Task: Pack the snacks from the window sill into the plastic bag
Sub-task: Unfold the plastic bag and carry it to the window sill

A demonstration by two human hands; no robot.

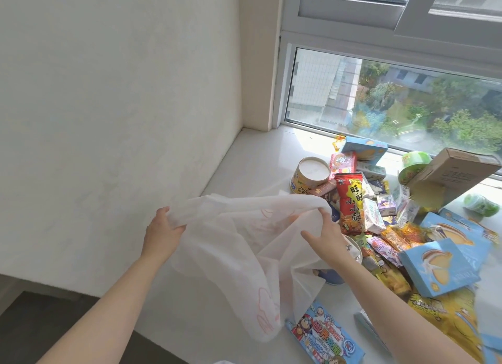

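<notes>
My left hand (pixel 160 229) and right hand (pixel 327 232) each grip the plastic bag (pixel 244 244), pulling its mouth open left to right over the window sill (pixel 260 157), with the snacks (pixel 350 206) heaped just right of my nearer right hand.

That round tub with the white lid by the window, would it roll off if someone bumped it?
Probably not far. The tub stands upright on its flat base on the sill, so a nudge would likely slide it. Tipped onto its round side, it could roll. Its wall looks like stiff card, so it should keep its shape when gripped.
</notes>
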